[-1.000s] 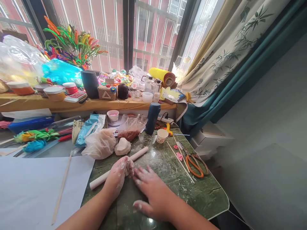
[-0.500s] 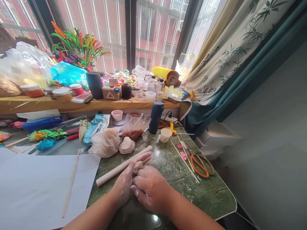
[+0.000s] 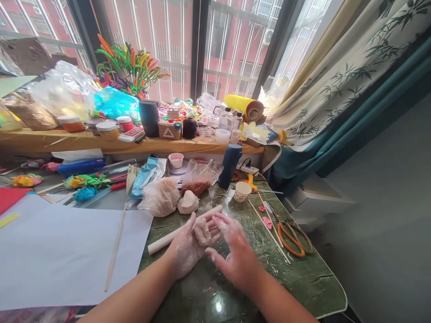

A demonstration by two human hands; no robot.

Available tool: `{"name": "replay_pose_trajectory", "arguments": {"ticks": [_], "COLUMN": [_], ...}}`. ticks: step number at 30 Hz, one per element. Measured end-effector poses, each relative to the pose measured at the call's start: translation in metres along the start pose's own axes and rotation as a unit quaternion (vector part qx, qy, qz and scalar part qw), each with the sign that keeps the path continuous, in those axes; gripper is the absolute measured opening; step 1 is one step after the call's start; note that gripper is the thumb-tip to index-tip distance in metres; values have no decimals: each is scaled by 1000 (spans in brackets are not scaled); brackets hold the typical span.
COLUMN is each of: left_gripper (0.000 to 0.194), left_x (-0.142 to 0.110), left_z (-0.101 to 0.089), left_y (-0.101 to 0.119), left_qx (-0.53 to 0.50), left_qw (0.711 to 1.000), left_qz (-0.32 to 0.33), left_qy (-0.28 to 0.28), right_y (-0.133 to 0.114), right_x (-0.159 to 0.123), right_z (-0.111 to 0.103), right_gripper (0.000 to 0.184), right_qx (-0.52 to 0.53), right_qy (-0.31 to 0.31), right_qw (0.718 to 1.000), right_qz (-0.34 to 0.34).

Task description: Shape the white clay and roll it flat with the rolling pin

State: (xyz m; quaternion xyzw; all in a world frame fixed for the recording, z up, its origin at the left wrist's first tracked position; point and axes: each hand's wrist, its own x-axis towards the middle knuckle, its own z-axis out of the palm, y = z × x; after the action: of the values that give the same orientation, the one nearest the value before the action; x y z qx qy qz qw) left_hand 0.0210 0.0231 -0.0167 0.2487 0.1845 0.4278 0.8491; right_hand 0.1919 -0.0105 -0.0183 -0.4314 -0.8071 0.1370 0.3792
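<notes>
A pale lump of clay (image 3: 202,232) rests on the palm of my left hand (image 3: 186,251), which is turned up with its fingers stretched out beneath it. My right hand (image 3: 237,253) is just to the right, thumb and fingers apart, its fingertips close to my left fingertips. Whitish residue coats both hands. Behind them a pale rolling pin (image 3: 168,240) lies slantwise on the green tabletop (image 3: 289,287), partly covered by my left hand. A larger clay lump (image 3: 188,202) sits beyond it, against a plastic bag (image 3: 161,197).
On the right lie orange-handled scissors (image 3: 291,240), thin sticks (image 3: 269,226) and pink scraps (image 3: 267,222). A paper cup (image 3: 242,192), a dark blue cylinder (image 3: 230,166) and a yellow glue gun (image 3: 250,182) stand farther back. White paper (image 3: 67,251) covers the left side. Jars and craft supplies crowd the sill.
My right hand has lifted off the clay and opened, moving right. My left palm has turned up, showing the lump. The view has shifted slightly left.
</notes>
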Motion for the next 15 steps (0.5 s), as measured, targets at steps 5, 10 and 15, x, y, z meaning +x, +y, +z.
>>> {"name": "replay_pose_trajectory", "arguments": {"ticks": [5, 10, 15], "left_gripper": [73, 75, 62], "left_x": [-13, -20, -5], "left_z": [12, 14, 0], "left_y": [-3, -9, -6], "left_qx": [-27, 13, 61], "left_qw": [992, 988, 998], "left_qz": [-101, -134, -7], "left_qy": [-72, -70, -3], "right_y": [5, -4, 9], "right_x": [-2, -2, 11], "right_z": [5, 10, -9], "right_gripper": [73, 44, 23], "right_qx": [-79, 59, 434], "right_qy": [-83, 27, 138], "right_qw": [989, 998, 828], "right_qz": [-94, -25, 326]}}
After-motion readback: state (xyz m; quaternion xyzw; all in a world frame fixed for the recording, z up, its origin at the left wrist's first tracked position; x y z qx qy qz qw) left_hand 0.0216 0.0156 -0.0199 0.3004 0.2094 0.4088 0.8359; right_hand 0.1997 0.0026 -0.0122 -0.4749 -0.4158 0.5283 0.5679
